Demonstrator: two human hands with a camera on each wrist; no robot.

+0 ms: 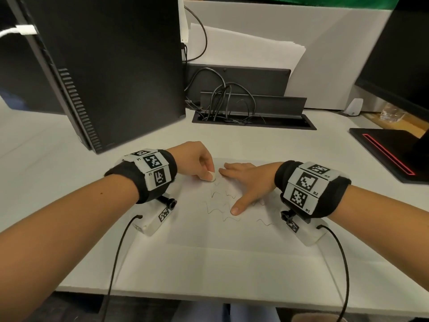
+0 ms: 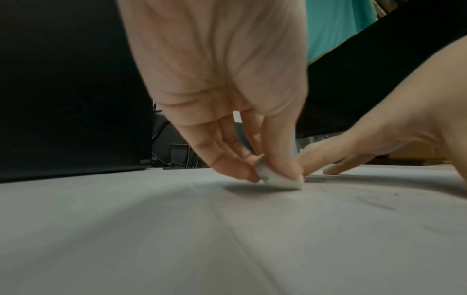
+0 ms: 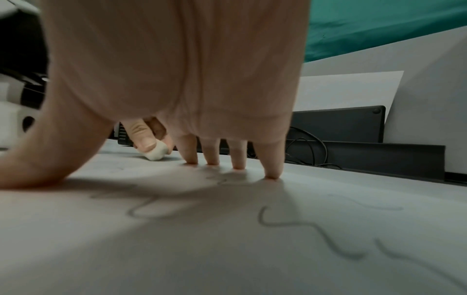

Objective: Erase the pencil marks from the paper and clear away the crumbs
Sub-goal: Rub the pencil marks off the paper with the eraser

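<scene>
The pencil marks (image 1: 221, 203) are partly hidden under the right hand (image 1: 249, 182), and those nearest the eraser (image 1: 211, 176) are too faint to trace in the head view. In the left wrist view they show only as blurred grey streaks. Crumbs cannot be made out for certain; a few dark specks on the paper (image 1: 209, 233) in that view may be some. The paper's right edge is covered by the right wrist band.

The left hand (image 1: 195, 160) pinches the eraser between thumb and curled fingertips, its lower face down on the paper at the far end of the marks, just left of the right hand's fingertips (image 3: 274, 172). The right hand lies spread and flat, straight fingers and thumb pressing the paper over the marks, holding nothing.

The paper lies on the desk (image 1: 69, 182), just this side of the black tower (image 1: 111, 73).
</scene>
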